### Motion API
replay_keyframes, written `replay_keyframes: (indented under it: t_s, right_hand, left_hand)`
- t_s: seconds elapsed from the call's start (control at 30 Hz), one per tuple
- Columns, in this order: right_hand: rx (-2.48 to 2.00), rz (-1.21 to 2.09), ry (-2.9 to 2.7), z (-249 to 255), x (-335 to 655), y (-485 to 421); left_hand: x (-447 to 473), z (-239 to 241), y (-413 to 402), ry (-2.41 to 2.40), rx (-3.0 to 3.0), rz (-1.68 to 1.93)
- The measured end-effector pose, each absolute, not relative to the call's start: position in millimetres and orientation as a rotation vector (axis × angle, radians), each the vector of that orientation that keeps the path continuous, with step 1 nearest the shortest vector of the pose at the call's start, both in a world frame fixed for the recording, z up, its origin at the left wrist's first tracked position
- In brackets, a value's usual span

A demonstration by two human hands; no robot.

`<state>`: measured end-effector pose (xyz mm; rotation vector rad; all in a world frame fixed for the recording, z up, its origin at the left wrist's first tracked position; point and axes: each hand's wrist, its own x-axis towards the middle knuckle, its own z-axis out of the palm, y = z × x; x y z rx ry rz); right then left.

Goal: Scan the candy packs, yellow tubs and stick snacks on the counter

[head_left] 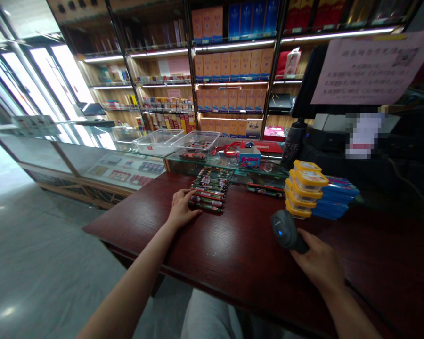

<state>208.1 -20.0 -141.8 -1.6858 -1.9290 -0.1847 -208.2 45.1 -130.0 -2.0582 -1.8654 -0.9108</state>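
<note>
Plainly, two bare hands are at work over a dark wooden desk [222, 256]. The right hand [320, 259] is grasping a handheld scanner [284, 229] by its handle and holds it above the desk, a blue light showing on its head. The left hand [181, 208] has its fingers spread at the left ends of a row of slim dark sticks [209, 193], pens by their shape; whether thumb and finger pinch any of them cannot be told.

As to good handling, a loose hold at the ends appears best, since firm pressure could roll slender sticks out of line. The left fingers should, in my judgement, stay off any printed code, and the scanner's nose should face the sticks squarely without knocking the nearby stack of yellow-lidded tubs [305, 188].

Regarding orientation, each stick's long axis runs roughly left to right, while the row itself extends from near to far towards the glass counter. Which end of a stick is the tip is too small to establish. The scanner's long axis slants from the handle, near and right, to the head, far and left; its reading window is not visible. Blue packs [334, 197] lie right of the tubs.
</note>
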Motion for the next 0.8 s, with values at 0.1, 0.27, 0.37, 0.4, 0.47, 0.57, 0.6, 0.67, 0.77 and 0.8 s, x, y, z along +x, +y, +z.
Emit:
replay_keyframes:
  t_s: [0.1,0.27,0.37,0.4,0.47,0.57,0.6,0.67,0.77,0.8]
  right_hand:
    - [-1.667,-0.190,-1.925,-143,209,-20]
    - [-1.668,-0.194,-1.923,-143,209,-19]
    - [-1.669,-0.166,-1.930,-141,208,-20]
    - [-1.672,-0.161,-1.934,-140,208,-20]
    - [-1.678,-0.159,-1.936,-140,208,-21]
    - [-1.679,-0.153,-1.924,-139,207,-21]
    - [-1.673,-0.149,-1.925,-140,207,-20]
    - [-1.659,-0.149,-1.935,-139,207,-20]
    - [-1.647,-0.158,-1.951,-138,207,-20]
    - [-1.650,-0.163,-1.954,-138,207,-20]
  left_hand:
    - [-209,-129,43,-1.834,-2.093,-0.901]
    - [-209,-125,39,-1.834,-2.118,-0.880]
    - [-208,-123,36,-1.839,-2.127,-0.871]
    - [-208,-122,36,-1.842,-2.129,-0.869]
    - [-205,-119,35,-1.845,-2.139,-0.867]
    - [-192,-113,37,-1.817,-2.169,-0.890]
    - [-185,-111,39,-1.798,-2.177,-0.905]
    - [-167,-106,46,-1.752,-2.186,-0.944]
    - [-130,-99,61,-1.649,-2.242,-0.998]
    - [-116,-98,67,-1.613,-2.277,-1.012]
